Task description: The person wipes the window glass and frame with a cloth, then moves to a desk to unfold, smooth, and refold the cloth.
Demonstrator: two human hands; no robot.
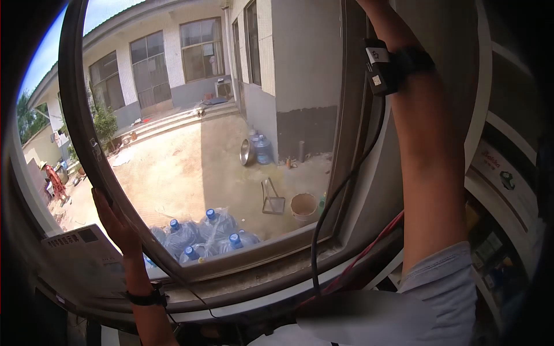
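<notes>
My left hand (117, 224) lies along the dark upright (86, 124) of a window sash, its fingers stretched out against the frame's lower left side. A black band (145, 296) is round the left wrist. My right forearm (433, 155) reaches up along the window's right side, and the right hand is past the top edge of the picture. Strapped near that wrist is a small black box (379, 68) with a cable (346, 184) hanging down from it. Fine mesh seems to fill the framed opening (254, 213).
Outside, below the sill (259, 277), stand several blue-capped water bottles (210, 228) in plastic. Farther off are a bucket (304, 206), a metal basin (246, 152) and a person in red (56, 183). A printed sheet (86, 254) sits left of the frame. Red wires (369, 248) run at right.
</notes>
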